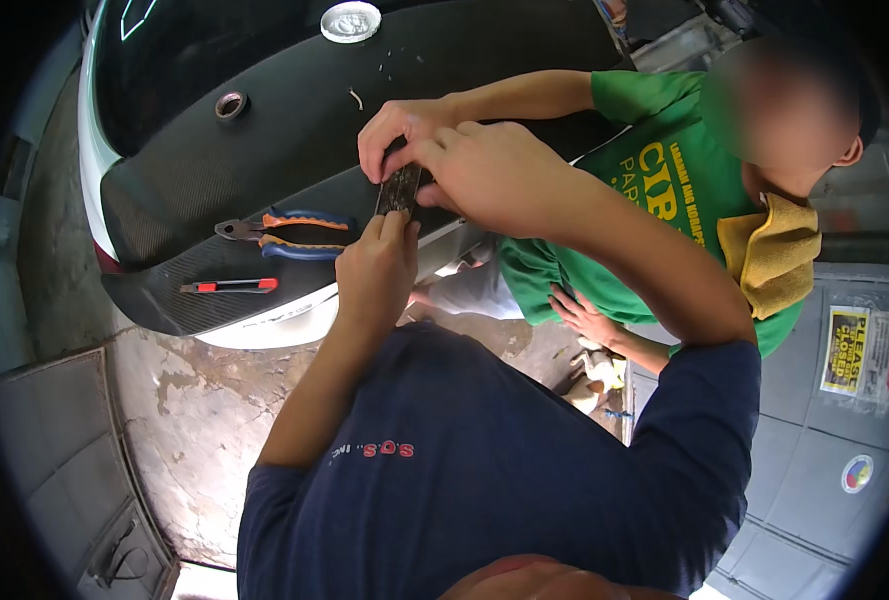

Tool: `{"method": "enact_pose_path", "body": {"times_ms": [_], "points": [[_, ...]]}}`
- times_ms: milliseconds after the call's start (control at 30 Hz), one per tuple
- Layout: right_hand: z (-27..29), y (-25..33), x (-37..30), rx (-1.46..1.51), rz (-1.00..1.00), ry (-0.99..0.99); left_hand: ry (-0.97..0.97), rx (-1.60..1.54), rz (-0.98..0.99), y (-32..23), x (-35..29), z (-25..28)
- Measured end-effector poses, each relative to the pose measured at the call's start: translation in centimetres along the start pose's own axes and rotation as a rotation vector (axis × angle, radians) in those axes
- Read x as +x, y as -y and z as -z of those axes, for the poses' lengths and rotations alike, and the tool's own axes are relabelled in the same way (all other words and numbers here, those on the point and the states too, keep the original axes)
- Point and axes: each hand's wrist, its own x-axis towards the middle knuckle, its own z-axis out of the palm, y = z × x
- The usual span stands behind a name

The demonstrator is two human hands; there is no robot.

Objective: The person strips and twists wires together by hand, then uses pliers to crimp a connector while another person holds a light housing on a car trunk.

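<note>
Over the edge of a car's black rear panel, my left hand (377, 268) pinches the near end of a small dark rectangular piece (398, 192) with a rough, speckled face. My right hand (489, 175) curls over its right side, fingers and thumb closed at its far part. A co-worker's hand (402, 128) reaches in from the right and touches the far end. Pliers (284, 234) with blue and orange handles lie left of my left hand, jaws pointing left. Nearer the panel's edge is a red and black utility knife (232, 286).
A roll of tape (230, 106) and a round silvery dish (350, 22) rest on the car's black surface (179, 190), with small white scraps. The co-worker in a green shirt (629, 190) stands close at right, a yellow cloth (772, 255) at the shoulder. An animal (592, 378) is on the floor.
</note>
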Motion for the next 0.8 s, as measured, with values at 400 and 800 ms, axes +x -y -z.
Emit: {"method": "enact_pose_path", "body": {"times_ms": [400, 800], "points": [[0.2, -0.4, -0.6, -0.191, 0.233, 0.012, -0.039, 0.001, 0.019, -0.3, -0.4, 0.2], [0.4, 1.0, 0.3, -0.49, -0.234, 0.517, -0.059, -0.002, 0.037, -0.2, -0.6, 0.2]]}}
